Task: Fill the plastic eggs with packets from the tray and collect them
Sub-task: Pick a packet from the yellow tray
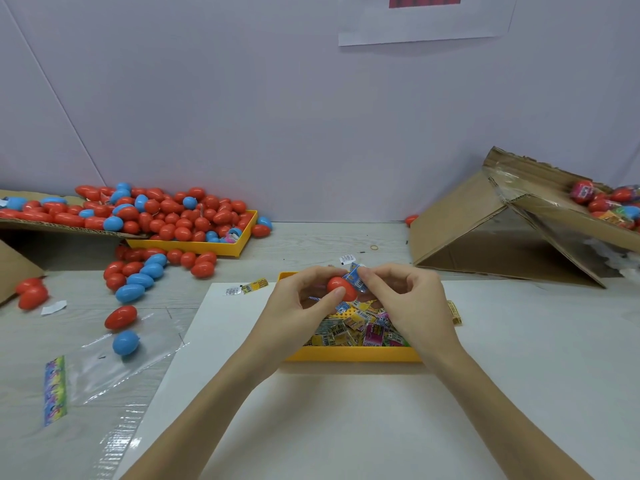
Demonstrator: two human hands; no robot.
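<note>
Many packets point(349, 327) fill yellow tray point(353, 355); left hand point(298, 306) grips red egg point(341, 287)

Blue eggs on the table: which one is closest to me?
The lone blue egg on the clear plastic bag, just below a red egg. The other blue eggs lie farther back.

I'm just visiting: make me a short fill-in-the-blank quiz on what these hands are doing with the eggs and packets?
1. The left hand holds a ____ egg.
2. The right hand pinches a blue ____ against that egg.
3. Both hands work above a ____ tray of packets.
4. The egg pile lies to the person's ____.

Missing words: red; packet; yellow; left
</note>
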